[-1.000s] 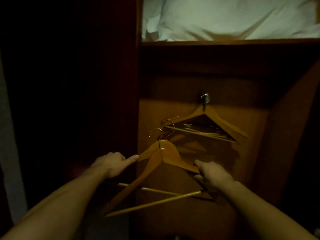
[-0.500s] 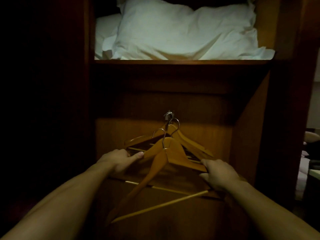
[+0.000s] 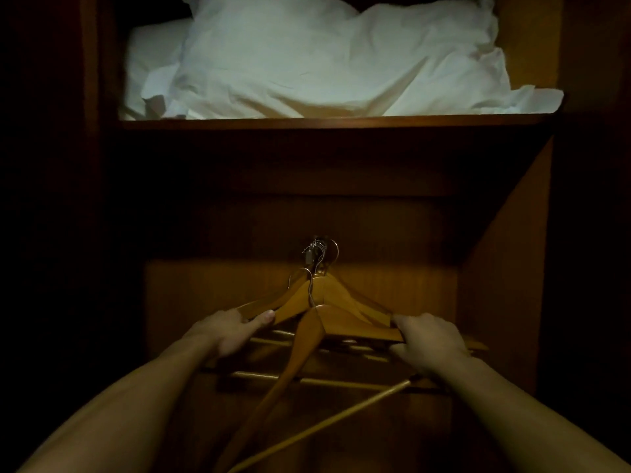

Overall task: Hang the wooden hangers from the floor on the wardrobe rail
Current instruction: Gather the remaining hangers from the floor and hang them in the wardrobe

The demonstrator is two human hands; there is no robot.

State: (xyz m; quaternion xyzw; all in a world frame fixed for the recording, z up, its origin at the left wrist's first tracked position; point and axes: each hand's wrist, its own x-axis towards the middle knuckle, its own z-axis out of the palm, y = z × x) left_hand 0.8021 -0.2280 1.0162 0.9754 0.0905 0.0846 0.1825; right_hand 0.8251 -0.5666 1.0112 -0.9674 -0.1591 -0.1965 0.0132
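The nearest wooden hanger (image 3: 345, 324) sits just below the wardrobe rail (image 3: 314, 250), which I see end-on as a small bright metal stub in the gloom. The hanger is smooth, honey-coloured wood with a broad curved shoulder. It is tilted, so its left arm drops steeply down and away from the rail while its round dowel bar (image 3: 324, 425) slants across underneath. Its thin wire hook (image 3: 302, 276) curls up just below and left of the rail, not touching it.

The right hand (image 3: 430, 339), below and right of the rail, has its fingers curled over that hanger's right shoulder tip, gripping it. The left hand (image 3: 225, 331), below and left of the rail, grips the left arm of a second wooden hanger (image 3: 290, 298) lying directly behind the first. Its thumb is pressed flat along the top edge and the other fingers are wrapped beneath. That hanger's rear hook (image 3: 336, 249) rises right beside the rail; I cannot tell whether it is over it.

More hanger arms and pale dowel bars (image 3: 273, 334) bunch below the rail behind these two, too dim for me to count. Above the rail runs a flat wooden shelf (image 3: 341, 123) carrying a rumpled white pillow (image 3: 341, 63), soft and creased. Right of the rail a plain veneered side panel (image 3: 505, 285) catches some light; left of the rail the wardrobe is black.
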